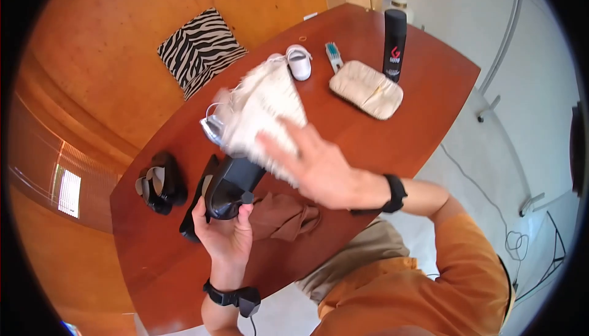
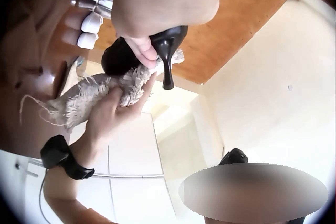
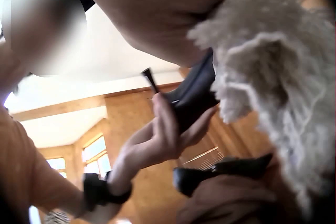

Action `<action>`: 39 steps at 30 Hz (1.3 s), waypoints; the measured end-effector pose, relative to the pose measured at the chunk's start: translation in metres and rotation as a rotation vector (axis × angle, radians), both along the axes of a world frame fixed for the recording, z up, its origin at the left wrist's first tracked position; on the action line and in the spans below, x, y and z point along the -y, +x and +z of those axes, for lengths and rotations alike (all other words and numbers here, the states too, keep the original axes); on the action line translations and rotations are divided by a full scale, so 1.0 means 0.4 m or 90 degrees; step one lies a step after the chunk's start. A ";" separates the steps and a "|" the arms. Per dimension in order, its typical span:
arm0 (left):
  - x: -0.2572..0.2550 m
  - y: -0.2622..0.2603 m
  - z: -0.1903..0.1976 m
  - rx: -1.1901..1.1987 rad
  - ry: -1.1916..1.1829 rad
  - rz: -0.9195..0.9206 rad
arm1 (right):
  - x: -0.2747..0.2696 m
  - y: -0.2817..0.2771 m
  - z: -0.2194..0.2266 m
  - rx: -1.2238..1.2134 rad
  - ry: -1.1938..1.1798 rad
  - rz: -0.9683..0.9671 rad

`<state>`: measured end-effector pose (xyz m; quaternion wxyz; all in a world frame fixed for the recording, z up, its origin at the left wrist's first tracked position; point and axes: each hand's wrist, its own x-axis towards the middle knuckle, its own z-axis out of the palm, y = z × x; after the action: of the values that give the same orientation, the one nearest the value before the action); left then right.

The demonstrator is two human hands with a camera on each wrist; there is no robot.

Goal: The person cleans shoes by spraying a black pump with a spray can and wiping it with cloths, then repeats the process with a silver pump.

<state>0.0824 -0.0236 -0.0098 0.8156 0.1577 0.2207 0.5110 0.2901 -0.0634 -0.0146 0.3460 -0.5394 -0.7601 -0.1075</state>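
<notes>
A black heeled shoe is gripped near its heel by the left hand, thumb and fingers on either side. The right hand holds a fringed white cloth against the shoe's front part. In the left wrist view, the right hand has its fingers round the cloth beside the shoe, whose thin heel sticks out. The right wrist view shows the left hand round the shoe, with the shaggy cloth covering its toe.
Another black shoe lies beside a brown cloth. Black shoes stand at the left, silver and white shoes farther back. A beige pad, brush and black spray can are at the right.
</notes>
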 end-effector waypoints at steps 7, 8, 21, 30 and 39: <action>0.024 0.006 0.007 -0.039 0.099 -0.041 | -0.023 0.034 0.018 -0.178 -0.102 -0.096; 0.016 0.001 -0.006 -0.058 0.127 -0.040 | 0.001 0.021 0.020 -0.127 -0.073 -0.023; 0.022 -0.025 -0.002 -0.326 0.473 0.000 | -0.023 0.066 0.023 -0.202 -0.012 0.088; 0.018 -0.049 0.000 -0.328 0.558 -0.061 | -0.057 0.089 0.013 -0.231 -0.022 0.130; 0.059 -0.130 -0.005 -0.659 0.606 -0.019 | -0.246 0.340 -0.145 0.203 -0.216 -0.289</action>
<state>0.0302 -0.0474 -0.0117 0.4549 0.7238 0.3305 0.3998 0.4259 0.0348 -0.0726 0.0949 -0.7215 -0.6721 -0.1367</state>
